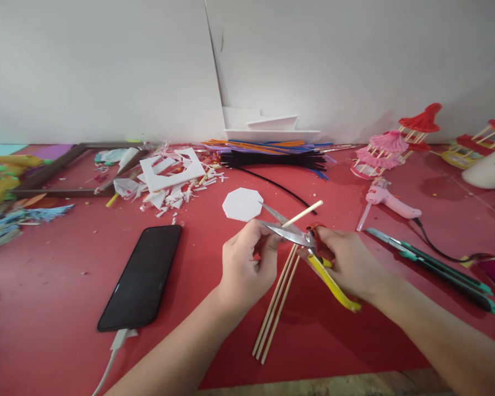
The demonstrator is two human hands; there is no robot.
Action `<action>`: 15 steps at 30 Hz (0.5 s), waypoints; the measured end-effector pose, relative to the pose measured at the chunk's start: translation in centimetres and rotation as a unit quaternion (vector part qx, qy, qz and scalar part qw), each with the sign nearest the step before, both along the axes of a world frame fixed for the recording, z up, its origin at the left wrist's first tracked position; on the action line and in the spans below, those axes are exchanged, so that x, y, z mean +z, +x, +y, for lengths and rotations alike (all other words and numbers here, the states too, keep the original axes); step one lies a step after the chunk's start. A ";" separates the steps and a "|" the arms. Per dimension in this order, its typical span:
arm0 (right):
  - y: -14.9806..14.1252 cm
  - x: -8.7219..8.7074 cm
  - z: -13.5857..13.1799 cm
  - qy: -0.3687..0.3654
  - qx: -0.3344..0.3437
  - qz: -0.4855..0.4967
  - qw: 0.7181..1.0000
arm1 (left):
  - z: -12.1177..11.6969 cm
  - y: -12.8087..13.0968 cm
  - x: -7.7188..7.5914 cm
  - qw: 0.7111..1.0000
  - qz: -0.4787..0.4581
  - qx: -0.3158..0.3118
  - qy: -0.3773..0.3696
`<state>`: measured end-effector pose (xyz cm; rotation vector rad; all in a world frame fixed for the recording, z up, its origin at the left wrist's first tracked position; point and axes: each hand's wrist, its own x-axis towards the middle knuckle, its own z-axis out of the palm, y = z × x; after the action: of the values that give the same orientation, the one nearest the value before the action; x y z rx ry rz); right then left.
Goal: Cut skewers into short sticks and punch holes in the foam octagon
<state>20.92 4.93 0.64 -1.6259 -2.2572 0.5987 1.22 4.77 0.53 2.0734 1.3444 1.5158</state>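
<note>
"Wooden stick (303,213), up between the front and back edges of the tabletop (202,264)! How's my grip?"

"Left hand (247,261) pinching it, right hand (355,261) curled round the scissors (307,239), parted across the wood."

"Risk?"

"Tips right beside that left hand! If the stick rolls, I'd fear a nick; a hard squeeze might fling its free end backward."

The person's left hand (249,258) is bare, with a slim wrist (226,300) and an uncovered left forearm (177,344). The right hand (352,261) is likewise bare, its uncovered right forearm (433,324) smooth and tapering.
</note>
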 end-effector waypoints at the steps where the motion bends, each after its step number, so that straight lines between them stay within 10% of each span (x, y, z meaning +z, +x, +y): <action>1: -0.1 0.0 0.0 0.007 0.000 -0.005 1.000 | 0.0 0.0 0.0 1.000 -0.002 -0.001 0.001; 15: -0.1 0.5 -0.4 0.077 -0.002 -0.046 0.996 | 0.5 -0.1 0.2 0.997 0.029 -0.039 0.063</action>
<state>20.80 4.50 1.18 -1.6124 -2.3015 0.3439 1.10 5.28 0.70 2.2337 1.2012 1.5562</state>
